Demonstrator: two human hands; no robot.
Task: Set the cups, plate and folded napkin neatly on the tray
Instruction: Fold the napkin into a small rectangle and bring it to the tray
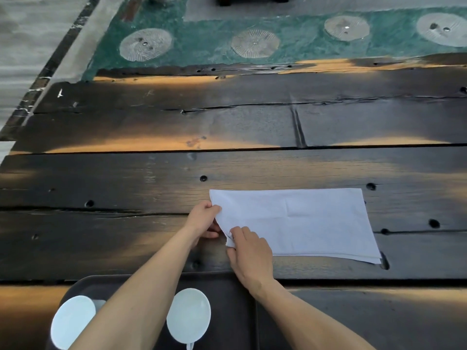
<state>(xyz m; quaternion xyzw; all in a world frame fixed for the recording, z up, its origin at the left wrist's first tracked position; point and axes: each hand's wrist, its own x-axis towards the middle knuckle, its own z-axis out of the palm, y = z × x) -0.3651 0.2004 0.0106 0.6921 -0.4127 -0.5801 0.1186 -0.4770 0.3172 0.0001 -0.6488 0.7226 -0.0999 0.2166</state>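
A white napkin (298, 223) lies flat and folded in layers on the dark wooden table, right of centre. My left hand (203, 219) pinches its left edge, and my right hand (249, 253) pinches its near left corner, which is lifted and creased. Close to me sits a dark tray (227, 299). Two white cups stand on it: one (72, 322) at the left, partly behind my left forearm, and one (188, 315) between my forearms. No plate shows in this view.
The table (151, 173) is made of wide dark planks with cracks and holes. Beyond its far edge lies a green floor (202, 41) with round pale inlays. A pale floor runs along the left.
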